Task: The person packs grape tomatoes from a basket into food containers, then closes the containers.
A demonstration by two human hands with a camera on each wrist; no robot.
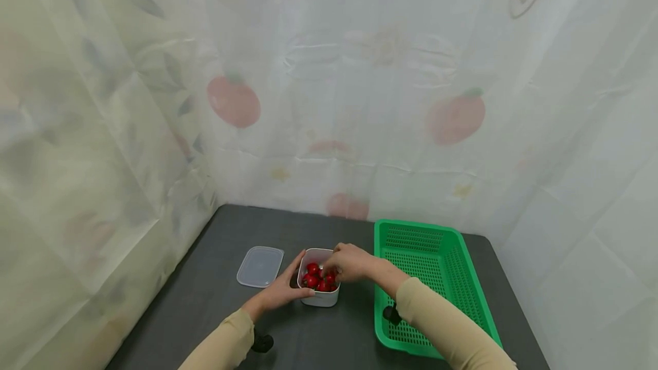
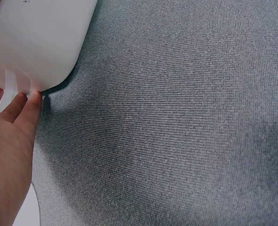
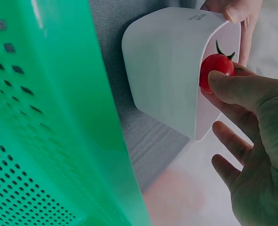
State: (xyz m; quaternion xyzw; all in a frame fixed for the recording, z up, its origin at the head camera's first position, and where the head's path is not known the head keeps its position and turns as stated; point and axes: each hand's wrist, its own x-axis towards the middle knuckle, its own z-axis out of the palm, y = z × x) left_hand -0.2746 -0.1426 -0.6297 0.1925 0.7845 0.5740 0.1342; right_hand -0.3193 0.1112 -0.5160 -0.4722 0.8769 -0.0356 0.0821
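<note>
A white plastic container (image 1: pixel 320 299) stands on the table with several red cherry tomatoes (image 1: pixel 311 281) inside. My left hand (image 1: pixel 280 290) holds it from the left, thumb at the near rim and fingers along the side; in the left wrist view, fingertips (image 2: pixel 34 100) press on its wall. Over the container's right part is my right hand (image 1: pixel 350 262). Seen from the right wrist, that hand pinches one cherry tomato (image 3: pixel 216 63) with a green stem between thumb and index finger, right at the container's mouth, its other fingers spread.
A translucent lid (image 1: pixel 260 267) lies flat on the dark grey table (image 1: pixel 329 347), left of the container. To the right, a green perforated basket (image 1: pixel 418 225) sits under my right forearm. Printed curtains (image 1: pixel 329 101) hang behind the table and at both sides.
</note>
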